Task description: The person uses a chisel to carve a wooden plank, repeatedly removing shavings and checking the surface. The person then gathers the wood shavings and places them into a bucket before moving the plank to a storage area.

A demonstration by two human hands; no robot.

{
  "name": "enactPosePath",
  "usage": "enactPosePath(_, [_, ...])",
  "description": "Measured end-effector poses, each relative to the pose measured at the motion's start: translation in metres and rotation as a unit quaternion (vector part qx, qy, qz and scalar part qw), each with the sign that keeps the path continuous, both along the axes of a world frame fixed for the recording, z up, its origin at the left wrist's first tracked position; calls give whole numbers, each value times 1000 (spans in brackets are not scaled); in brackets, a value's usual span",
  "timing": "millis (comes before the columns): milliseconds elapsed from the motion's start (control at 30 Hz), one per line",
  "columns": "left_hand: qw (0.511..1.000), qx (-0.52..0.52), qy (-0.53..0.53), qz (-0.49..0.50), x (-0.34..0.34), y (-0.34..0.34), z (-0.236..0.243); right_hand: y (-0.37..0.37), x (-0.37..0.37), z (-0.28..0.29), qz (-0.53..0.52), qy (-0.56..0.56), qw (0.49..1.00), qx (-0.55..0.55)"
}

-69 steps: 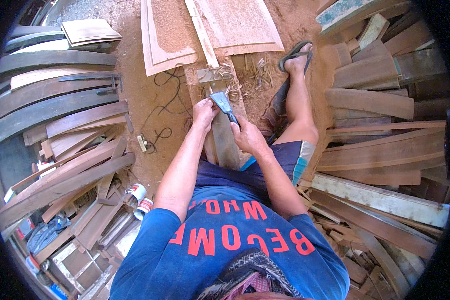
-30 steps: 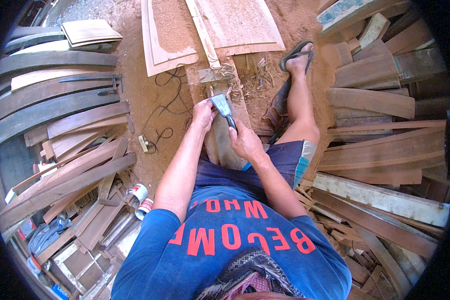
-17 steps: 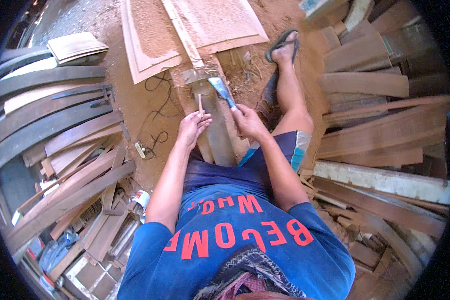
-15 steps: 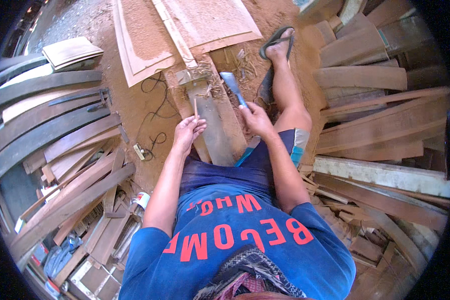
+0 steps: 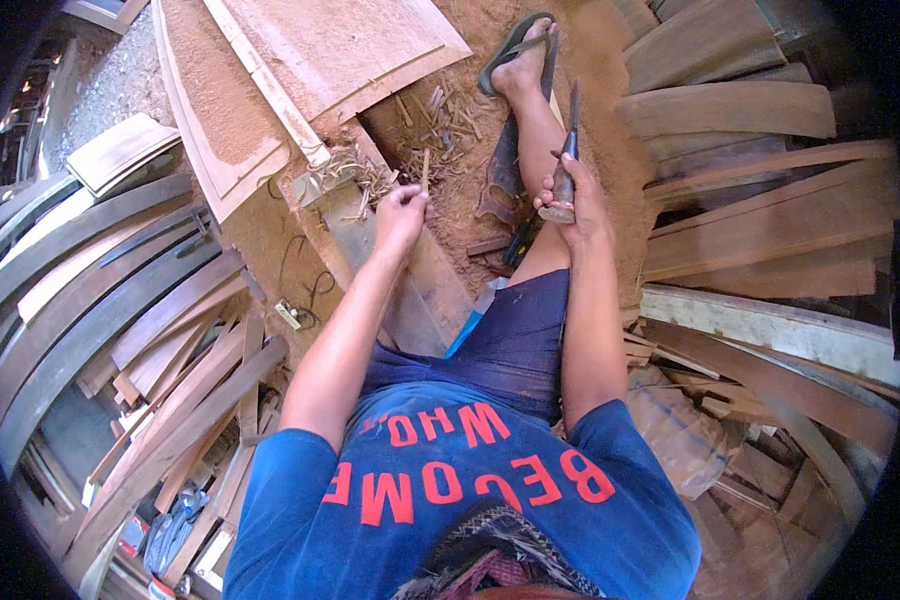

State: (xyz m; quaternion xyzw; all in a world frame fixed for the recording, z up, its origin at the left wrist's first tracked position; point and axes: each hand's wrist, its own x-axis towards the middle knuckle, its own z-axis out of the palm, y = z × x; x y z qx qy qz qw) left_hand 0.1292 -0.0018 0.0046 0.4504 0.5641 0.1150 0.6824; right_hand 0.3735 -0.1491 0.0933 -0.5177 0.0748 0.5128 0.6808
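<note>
Your L hand point(image 5: 402, 214) pinches a thin wood stick point(image 5: 426, 170), tip up & away from you. Your R hand point(image 5: 585, 200) grips a chisel-like tool point(image 5: 569, 142), blade pointing away, well apart from stick. Plank point(image 5: 418, 300) in front of you, shavings point(image 5: 375, 180) nr far end. Boards point(image 5: 730, 220) stacked both sides.

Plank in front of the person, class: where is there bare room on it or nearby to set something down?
Bare room: the near stretch of plank, between the left hand and the shorts, and the sawdusty floor between the chisel and the right-side boards. Crowded: the plank's far end, heaped with shavings, and the curved boards stacked at the left.
</note>
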Motion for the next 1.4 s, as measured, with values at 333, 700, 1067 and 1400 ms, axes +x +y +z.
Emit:
enactPosePath(333, [974, 189, 48, -117, 56, -7, -9, -15, 30, -11, -107, 62, 990, 69])
enactPosePath(700, [938, 195, 27, -286, -49, -98, 72, -73, 47, 18, -213, 0, 966, 144])
enactPosePath(1067, [938, 252, 59, -232, -175, -133, 83, -288, 19, 84, -246, -136, 956, 82])
enactPosePath(1400, [945, 256, 111, -171, -257, -164, 75, -221, 4, 161, -164, -239, 948, 129])
